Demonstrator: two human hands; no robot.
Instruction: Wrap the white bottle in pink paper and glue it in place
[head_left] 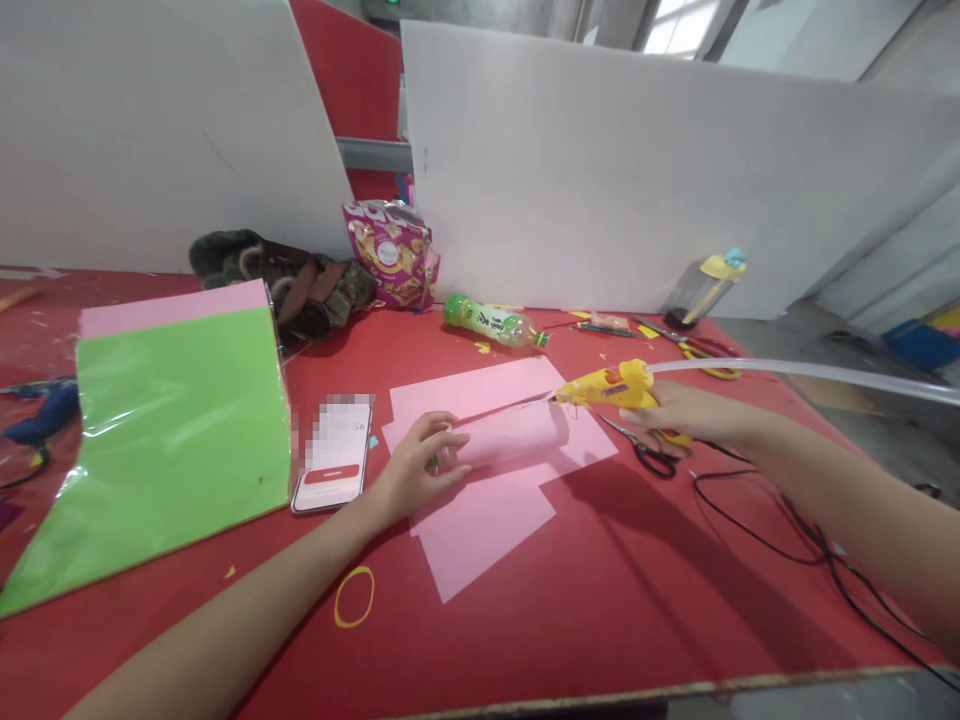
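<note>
My left hand [424, 465] is closed around the left end of a rolled pink paper tube [510, 435], with something small and green showing between its fingers. In my right hand [679, 415] is a yellow hot glue gun [607, 385], its nozzle at the far right edge of the tube. A long clear glue stick [795, 372] runs out of the gun's back. Flat pink paper sheets [487, 530] lie under the tube. Black-handled scissors [654, 458] rest below the gun, partly hidden by my right hand.
A phone [334, 455] lies left of my left hand, near green sheets in plastic [180, 440]. Behind are a green-labelled bottle [491, 322], a purple snack bag [394, 255], yellow-handled scissors [697, 350] and a drink bottle [705, 290]. A black cable [750, 545] trails at right. A yellow paper ring [354, 597] lies in front.
</note>
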